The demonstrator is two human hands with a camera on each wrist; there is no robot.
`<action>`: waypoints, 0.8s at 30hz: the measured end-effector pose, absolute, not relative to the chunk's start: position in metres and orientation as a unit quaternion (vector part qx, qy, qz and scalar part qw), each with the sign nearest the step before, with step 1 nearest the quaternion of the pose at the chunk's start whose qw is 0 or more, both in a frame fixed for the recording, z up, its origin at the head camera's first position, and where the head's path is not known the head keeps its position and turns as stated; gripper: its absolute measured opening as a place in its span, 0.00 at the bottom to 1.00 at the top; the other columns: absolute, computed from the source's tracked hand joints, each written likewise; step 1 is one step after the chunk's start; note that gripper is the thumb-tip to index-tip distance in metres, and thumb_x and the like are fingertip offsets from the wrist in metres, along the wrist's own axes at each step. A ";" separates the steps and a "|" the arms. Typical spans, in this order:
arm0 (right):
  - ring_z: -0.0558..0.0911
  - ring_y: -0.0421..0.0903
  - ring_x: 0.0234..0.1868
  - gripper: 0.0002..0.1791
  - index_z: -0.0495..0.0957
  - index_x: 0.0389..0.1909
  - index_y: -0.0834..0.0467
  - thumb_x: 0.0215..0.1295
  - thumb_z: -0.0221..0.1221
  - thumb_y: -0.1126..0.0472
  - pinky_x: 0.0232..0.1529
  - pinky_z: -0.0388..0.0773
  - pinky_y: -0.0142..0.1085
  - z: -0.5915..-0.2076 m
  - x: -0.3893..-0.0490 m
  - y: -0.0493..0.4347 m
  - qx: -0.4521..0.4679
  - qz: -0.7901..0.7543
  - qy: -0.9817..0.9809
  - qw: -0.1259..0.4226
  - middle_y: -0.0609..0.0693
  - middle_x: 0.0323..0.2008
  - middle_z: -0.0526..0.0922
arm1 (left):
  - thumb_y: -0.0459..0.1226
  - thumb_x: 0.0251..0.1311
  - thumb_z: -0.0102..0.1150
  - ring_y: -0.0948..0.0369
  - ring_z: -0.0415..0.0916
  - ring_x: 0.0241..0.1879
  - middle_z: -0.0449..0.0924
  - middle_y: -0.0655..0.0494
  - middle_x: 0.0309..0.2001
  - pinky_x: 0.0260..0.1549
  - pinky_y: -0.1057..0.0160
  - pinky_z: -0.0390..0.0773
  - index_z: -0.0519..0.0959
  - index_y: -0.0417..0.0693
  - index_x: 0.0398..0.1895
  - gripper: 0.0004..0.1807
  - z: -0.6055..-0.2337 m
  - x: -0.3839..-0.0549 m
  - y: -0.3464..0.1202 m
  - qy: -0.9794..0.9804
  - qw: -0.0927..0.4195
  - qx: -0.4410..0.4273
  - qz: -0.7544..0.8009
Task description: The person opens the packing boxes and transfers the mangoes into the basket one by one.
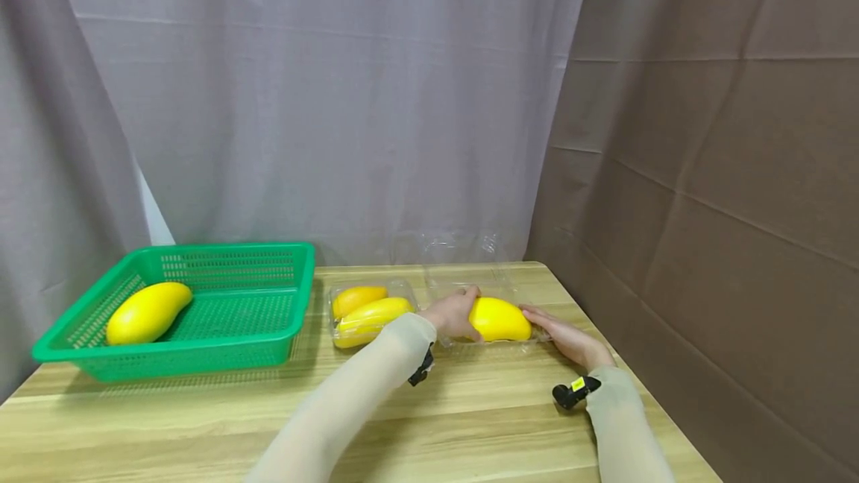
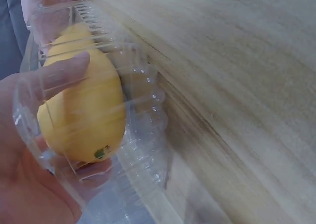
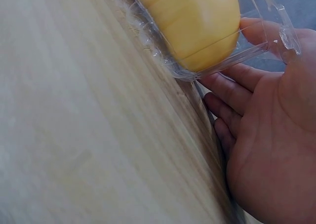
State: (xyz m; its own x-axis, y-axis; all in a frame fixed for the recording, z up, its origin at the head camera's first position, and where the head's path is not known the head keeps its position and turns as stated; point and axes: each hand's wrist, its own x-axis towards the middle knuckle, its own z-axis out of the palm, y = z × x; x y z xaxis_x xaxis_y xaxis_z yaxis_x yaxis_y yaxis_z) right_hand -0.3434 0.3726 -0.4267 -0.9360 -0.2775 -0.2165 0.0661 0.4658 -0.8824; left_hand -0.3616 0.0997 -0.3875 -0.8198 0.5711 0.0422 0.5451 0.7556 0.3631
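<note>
A yellow mango lies in a clear plastic clamshell box whose lid stands raised behind it. My left hand reaches in from the left and grips the mango, thumb across its near side and fingers under its end. At the box's right end, my right hand holds the wall. In the right wrist view its thumb reaches inside beside the mango, while the other fingers lie against the outside and lower edge.
Just left stands another clear box with two mangoes in it. Farther left, a green plastic basket holds one mango. Grey curtains hang behind the wooden table, and a brown cloth borders its right edge.
</note>
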 end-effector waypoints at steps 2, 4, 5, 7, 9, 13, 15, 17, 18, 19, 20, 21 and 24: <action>0.29 0.59 0.79 0.44 0.43 0.81 0.56 0.77 0.45 0.37 0.72 0.27 0.64 -0.427 -0.344 0.372 -0.065 -0.513 0.839 0.169 0.59 0.80 0.32 | 0.50 0.49 0.79 0.54 0.76 0.58 0.72 0.47 0.64 0.56 0.57 0.77 0.62 0.48 0.72 0.49 -0.387 -0.362 0.100 0.937 0.030 0.299 0.176; 0.29 0.59 0.79 0.44 0.43 0.81 0.56 0.77 0.45 0.37 0.72 0.27 0.64 -0.427 -0.344 0.372 -0.066 -0.514 0.838 0.172 0.59 0.80 0.32 | 0.51 0.49 0.78 0.54 0.74 0.60 0.72 0.47 0.66 0.58 0.57 0.76 0.62 0.47 0.73 0.50 -0.386 -0.362 0.100 0.938 0.024 0.303 0.169; 0.29 0.59 0.79 0.44 0.43 0.81 0.56 0.77 0.45 0.37 0.72 0.27 0.64 -0.427 -0.345 0.372 -0.067 -0.514 0.837 0.172 0.59 0.80 0.32 | 0.50 0.50 0.78 0.54 0.74 0.61 0.71 0.47 0.66 0.59 0.57 0.75 0.62 0.46 0.73 0.50 -0.385 -0.362 0.100 0.937 0.021 0.304 0.168; 0.29 0.60 0.79 0.43 0.43 0.81 0.56 0.77 0.45 0.37 0.72 0.28 0.64 -0.427 -0.345 0.372 -0.068 -0.515 0.837 0.173 0.59 0.80 0.32 | 0.49 0.49 0.79 0.53 0.73 0.62 0.71 0.46 0.67 0.60 0.57 0.74 0.63 0.46 0.73 0.50 -0.382 -0.361 0.099 0.937 0.015 0.306 0.167; 0.29 0.60 0.79 0.44 0.43 0.81 0.57 0.77 0.45 0.37 0.72 0.28 0.64 -0.427 -0.346 0.372 -0.068 -0.516 0.836 0.171 0.60 0.80 0.32 | 0.48 0.50 0.79 0.53 0.73 0.62 0.72 0.46 0.67 0.61 0.56 0.74 0.63 0.46 0.74 0.50 -0.378 -0.361 0.098 0.938 0.010 0.304 0.166; 0.28 0.60 0.78 0.45 0.41 0.81 0.58 0.76 0.45 0.36 0.72 0.27 0.64 -0.425 -0.346 0.371 -0.064 -0.516 0.837 0.170 0.60 0.80 0.31 | 0.48 0.49 0.79 0.52 0.76 0.59 0.74 0.46 0.64 0.57 0.55 0.76 0.65 0.47 0.73 0.49 -0.370 -0.362 0.096 0.942 -0.006 0.297 0.155; 0.27 0.60 0.78 0.47 0.40 0.81 0.58 0.76 0.46 0.36 0.72 0.27 0.64 -0.425 -0.345 0.372 -0.061 -0.515 0.838 0.170 0.60 0.80 0.29 | 0.48 0.48 0.79 0.52 0.76 0.58 0.74 0.46 0.64 0.57 0.55 0.76 0.65 0.47 0.73 0.49 -0.368 -0.364 0.095 0.943 -0.015 0.297 0.150; 0.27 0.60 0.78 0.47 0.39 0.81 0.58 0.76 0.46 0.36 0.72 0.27 0.64 -0.426 -0.345 0.373 -0.059 -0.515 0.838 0.169 0.60 0.80 0.29 | 0.48 0.48 0.79 0.52 0.76 0.58 0.74 0.46 0.63 0.57 0.56 0.76 0.65 0.46 0.72 0.49 -0.364 -0.365 0.093 0.942 -0.021 0.300 0.149; 0.27 0.60 0.78 0.47 0.39 0.81 0.58 0.76 0.46 0.36 0.72 0.27 0.64 -0.426 -0.345 0.373 -0.060 -0.515 0.838 0.167 0.60 0.80 0.29 | 0.48 0.48 0.79 0.52 0.76 0.58 0.74 0.46 0.63 0.57 0.55 0.76 0.65 0.45 0.73 0.49 -0.362 -0.365 0.092 0.941 -0.021 0.300 0.155; 0.27 0.60 0.78 0.47 0.40 0.81 0.59 0.76 0.47 0.36 0.72 0.27 0.64 -0.427 -0.345 0.373 -0.062 -0.516 0.838 0.167 0.61 0.80 0.29 | 0.47 0.48 0.79 0.52 0.76 0.58 0.74 0.45 0.63 0.58 0.56 0.76 0.64 0.44 0.73 0.50 -0.359 -0.365 0.091 0.940 -0.021 0.301 0.159; 0.27 0.60 0.78 0.47 0.40 0.81 0.59 0.76 0.47 0.36 0.72 0.28 0.64 -0.427 -0.345 0.374 -0.064 -0.515 0.838 0.166 0.61 0.80 0.29 | 0.47 0.48 0.79 0.52 0.76 0.58 0.74 0.45 0.63 0.58 0.56 0.76 0.64 0.44 0.73 0.50 -0.356 -0.366 0.089 0.939 -0.024 0.302 0.162; 0.27 0.61 0.78 0.46 0.40 0.81 0.59 0.76 0.46 0.37 0.72 0.28 0.64 -0.427 -0.345 0.374 -0.067 -0.516 0.838 0.167 0.61 0.80 0.29 | 0.47 0.48 0.79 0.52 0.76 0.57 0.74 0.45 0.62 0.58 0.56 0.76 0.65 0.43 0.72 0.49 -0.352 -0.366 0.088 0.939 -0.027 0.301 0.164; 0.28 0.59 0.78 0.44 0.42 0.81 0.58 0.77 0.46 0.38 0.73 0.28 0.63 -0.428 -0.345 0.375 -0.072 -0.517 0.836 0.169 0.60 0.80 0.30 | 0.48 0.49 0.79 0.53 0.76 0.56 0.74 0.45 0.61 0.57 0.57 0.76 0.65 0.43 0.71 0.48 -0.339 -0.367 0.083 0.940 -0.040 0.301 0.157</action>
State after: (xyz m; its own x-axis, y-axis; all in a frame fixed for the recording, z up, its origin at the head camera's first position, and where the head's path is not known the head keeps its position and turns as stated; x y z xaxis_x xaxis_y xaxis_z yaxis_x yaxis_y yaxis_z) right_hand -0.3446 0.3748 -0.4283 -0.9325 -0.2956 -0.2077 0.0539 0.4547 -0.8890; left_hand -0.3666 0.0825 -0.3385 -0.8155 0.5534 0.1691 0.5784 0.7694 0.2711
